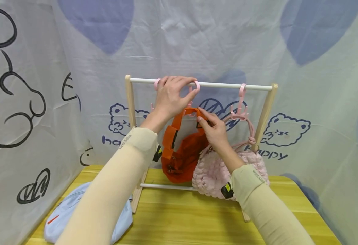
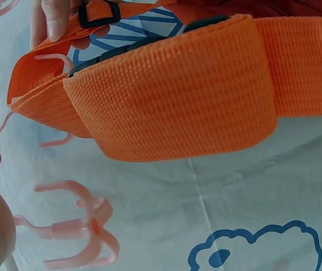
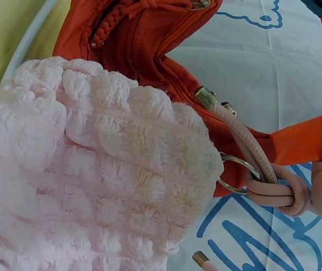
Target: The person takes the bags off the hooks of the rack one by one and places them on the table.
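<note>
My left hand is up at the white rail, its thumb and index finger pinching the top of a pink hook. Lower down, my right hand pinches the orange strap of an orange bag beside a black buckle. The strap's loop is around the prongs of the pinched hook in the left wrist view. Below the rail, the bag's body hangs next to a puffy pink bag, which overlaps it in the right wrist view.
The pink bag's cord handle hangs from another pink hook at right. A third hook is on the left. The wooden-sided rack stands on a wooden table. A light blue bag lies at front left.
</note>
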Demonstrator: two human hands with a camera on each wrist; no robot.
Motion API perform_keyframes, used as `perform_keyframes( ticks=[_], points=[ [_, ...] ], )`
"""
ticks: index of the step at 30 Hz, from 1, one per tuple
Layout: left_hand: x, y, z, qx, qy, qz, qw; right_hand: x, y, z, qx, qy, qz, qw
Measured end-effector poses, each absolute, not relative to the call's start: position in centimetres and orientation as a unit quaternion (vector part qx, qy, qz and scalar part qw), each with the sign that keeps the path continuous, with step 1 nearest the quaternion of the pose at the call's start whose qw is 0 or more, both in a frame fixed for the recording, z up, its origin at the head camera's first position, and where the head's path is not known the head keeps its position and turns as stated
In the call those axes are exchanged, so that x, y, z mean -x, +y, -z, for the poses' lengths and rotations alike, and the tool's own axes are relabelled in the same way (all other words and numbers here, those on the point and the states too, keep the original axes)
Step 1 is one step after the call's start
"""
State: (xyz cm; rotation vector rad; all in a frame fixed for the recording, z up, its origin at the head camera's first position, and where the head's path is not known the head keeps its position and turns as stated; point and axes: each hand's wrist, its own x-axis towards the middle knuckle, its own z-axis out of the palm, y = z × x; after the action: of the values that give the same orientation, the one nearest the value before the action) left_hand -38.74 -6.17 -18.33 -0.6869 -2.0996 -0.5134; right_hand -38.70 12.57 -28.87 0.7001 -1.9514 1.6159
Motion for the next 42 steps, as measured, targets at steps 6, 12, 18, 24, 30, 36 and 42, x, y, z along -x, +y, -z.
perform_keyframes(
  ticks=[6,12,18,24,30,36,42],
  points=[
    [38.7,-6.1,18.3,0.278,-0.835,0.21,0.425,38.9,12.2,28.9,-0.25,-0.697,-0.618,0.266],
    [38.7,-6.1,18.4,0.274,-0.837,0.211,0.424,38.9,11.7,28.9,-0.243,-0.674,-0.636,0.288],
    [38.4,-6.2,18.4,0.271,-0.838,0.213,0.423,38.6,11.8,28.8,-0.26,-0.674,-0.628,0.288],
    [38.3,-6.1,18.4,0.271,-0.836,0.215,0.425,38.3,12.0,28.6,-0.264,-0.679,-0.625,0.283],
    [38.3,-5.9,18.3,0.268,-0.838,0.213,0.424,38.2,12.1,28.4,-0.258,-0.678,-0.627,0.285],
    [38.2,-5.9,18.3,0.265,-0.843,0.212,0.417,38.0,12.1,27.9,-0.251,-0.672,-0.635,0.288],
    [38.1,-5.9,18.4,0.266,-0.842,0.213,0.419,37.8,12.1,27.6,-0.257,-0.67,-0.634,0.287]
  ],
)
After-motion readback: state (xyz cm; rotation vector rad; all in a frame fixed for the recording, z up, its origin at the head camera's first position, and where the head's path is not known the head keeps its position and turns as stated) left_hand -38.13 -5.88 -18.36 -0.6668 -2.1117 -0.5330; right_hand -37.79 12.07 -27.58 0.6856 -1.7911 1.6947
